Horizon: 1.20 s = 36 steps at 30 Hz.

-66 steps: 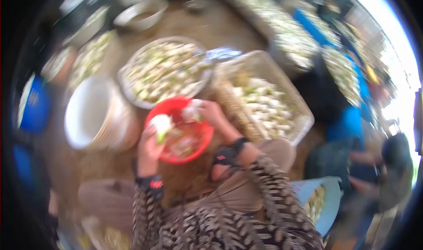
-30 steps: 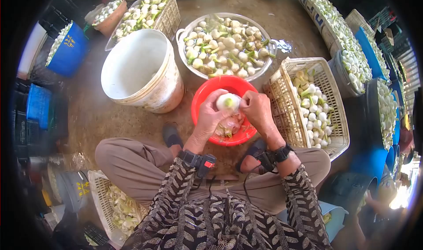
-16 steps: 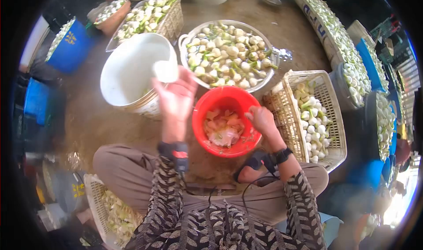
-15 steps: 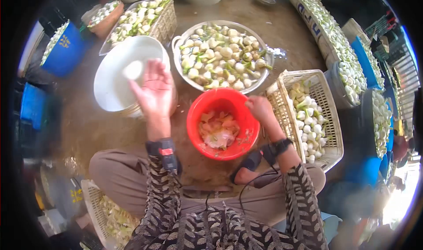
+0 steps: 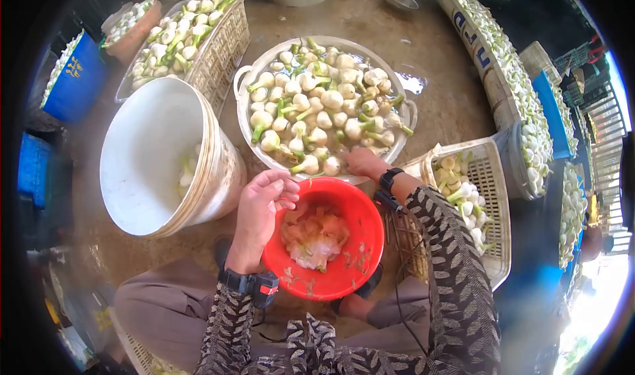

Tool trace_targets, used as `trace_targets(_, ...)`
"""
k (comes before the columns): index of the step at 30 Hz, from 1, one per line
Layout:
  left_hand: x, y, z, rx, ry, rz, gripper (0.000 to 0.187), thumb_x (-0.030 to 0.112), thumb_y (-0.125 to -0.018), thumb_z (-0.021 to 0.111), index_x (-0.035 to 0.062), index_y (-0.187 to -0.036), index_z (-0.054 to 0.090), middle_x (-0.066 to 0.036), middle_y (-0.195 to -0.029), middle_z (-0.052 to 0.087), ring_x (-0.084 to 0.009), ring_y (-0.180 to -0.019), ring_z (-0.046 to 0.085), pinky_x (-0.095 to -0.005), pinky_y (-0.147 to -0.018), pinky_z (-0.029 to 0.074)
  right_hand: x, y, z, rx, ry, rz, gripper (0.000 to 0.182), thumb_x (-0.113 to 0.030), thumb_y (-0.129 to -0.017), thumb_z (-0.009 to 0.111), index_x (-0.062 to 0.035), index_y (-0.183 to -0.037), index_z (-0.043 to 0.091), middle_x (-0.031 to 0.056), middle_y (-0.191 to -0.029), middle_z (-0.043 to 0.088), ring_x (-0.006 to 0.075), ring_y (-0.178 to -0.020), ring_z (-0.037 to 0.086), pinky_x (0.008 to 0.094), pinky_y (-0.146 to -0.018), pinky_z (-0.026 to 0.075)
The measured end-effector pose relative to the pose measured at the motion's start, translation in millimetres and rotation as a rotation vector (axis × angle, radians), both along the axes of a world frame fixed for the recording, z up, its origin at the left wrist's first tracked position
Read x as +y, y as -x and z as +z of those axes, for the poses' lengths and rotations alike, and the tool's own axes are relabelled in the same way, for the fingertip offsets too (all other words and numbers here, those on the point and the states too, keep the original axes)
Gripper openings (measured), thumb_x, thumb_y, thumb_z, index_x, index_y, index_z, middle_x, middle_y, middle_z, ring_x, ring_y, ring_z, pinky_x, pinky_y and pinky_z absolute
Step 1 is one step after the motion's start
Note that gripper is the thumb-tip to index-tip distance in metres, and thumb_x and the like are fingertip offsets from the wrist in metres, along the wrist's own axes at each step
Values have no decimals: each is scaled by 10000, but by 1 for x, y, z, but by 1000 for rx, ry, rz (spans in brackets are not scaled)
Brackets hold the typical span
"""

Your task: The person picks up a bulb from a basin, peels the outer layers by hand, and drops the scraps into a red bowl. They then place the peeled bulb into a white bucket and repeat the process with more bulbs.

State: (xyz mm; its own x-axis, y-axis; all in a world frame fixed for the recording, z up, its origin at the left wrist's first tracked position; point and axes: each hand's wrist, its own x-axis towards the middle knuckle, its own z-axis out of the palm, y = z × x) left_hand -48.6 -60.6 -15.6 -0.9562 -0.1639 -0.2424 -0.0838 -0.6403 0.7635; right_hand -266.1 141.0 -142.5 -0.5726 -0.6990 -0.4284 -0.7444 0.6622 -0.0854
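Note:
A red basin (image 5: 370, 243) holding pinkish, papery skins stands between my legs. My left hand (image 5: 261, 206) hangs over its left rim, fingers curled in toward the thumb. A thin strand shows by those fingertips; I cannot tell what they grip. Beyond the basin, my right hand (image 5: 366, 163) reaches to the near rim of a wide pale tub (image 5: 246, 87), its fingers folded close beside the bulbs. Garlic bulbs (image 5: 332, 100) with green stems fill that tub, lying in water. To the left a white bucket (image 5: 149, 120) leans toward me, with a few bulbs inside.
A plastic basket (image 5: 499, 196) of trimmed bulbs stands right of the basin, and another basket (image 5: 221, 57) is heaped at back left. Long rows of bulbs (image 5: 503, 64) line the right side. Blue containers (image 5: 73, 77) stand at far left. The floor (image 5: 436, 57) looks wet.
My left hand has moved from beside the white bucket to the red basin's rim, its spread fingers now curled. My right hand has gone forward from the basin's right side to the tub.

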Motion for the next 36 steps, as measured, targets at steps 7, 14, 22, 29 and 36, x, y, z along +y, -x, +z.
trace_targets(7, -5, -1, 2, -70, 29, -12, 194, 124, -859, 540, 24, -1023, 564, -103, -860, 646, -177, -732, 624, -272, -652, 508, 6, 21, -24, 256, 15, 90, 207, -162, -767, 536, -55, -860, 687, 152, -893, 668, 285, -830, 656, 397, -697, 519)
trace_targets(14, -1, -13, -10, -122, -9, -27, 182, 116, -854, 547, 13, -1002, 565, -107, -838, 643, -170, -713, 625, -259, -622, 509, 13, 38, -18, 330, -143, -182, 149, -122, -723, 594, -63, -817, 693, 133, -870, 674, 264, -809, 663, 392, -681, 524)
trace_targets(22, 13, 7, -12, -86, 8, -102, 185, 136, -897, 512, 13, -1030, 548, -117, -896, 632, -163, -720, 621, -247, -633, 515, 33, 34, 52, 75, 304, -194, 208, -50, -701, 598, 16, -897, 622, 168, -740, 651, 287, -607, 645, 362, -571, 527)
trace_targets(29, 62, 28, -5, -176, -390, -219, 283, 182, -917, 518, 60, -1170, 487, -116, -1020, 614, -185, -821, 635, -281, -663, 540, 28, -101, 178, -883, 843, -576, 329, -103, -839, 523, -3, -1152, 522, 104, -640, 592, 141, -564, 601, 243, -528, 498)
trace_targets(36, 69, -37, 5, 3, -311, -51, 455, 66, -816, 638, 68, -1220, 429, -121, -1102, 573, -223, -907, 628, -330, -694, 572, 20, -189, 207, -223, 940, -437, 211, -78, -839, 556, 36, -1011, 602, 126, -706, 639, 158, -604, 575, 295, -577, 459)
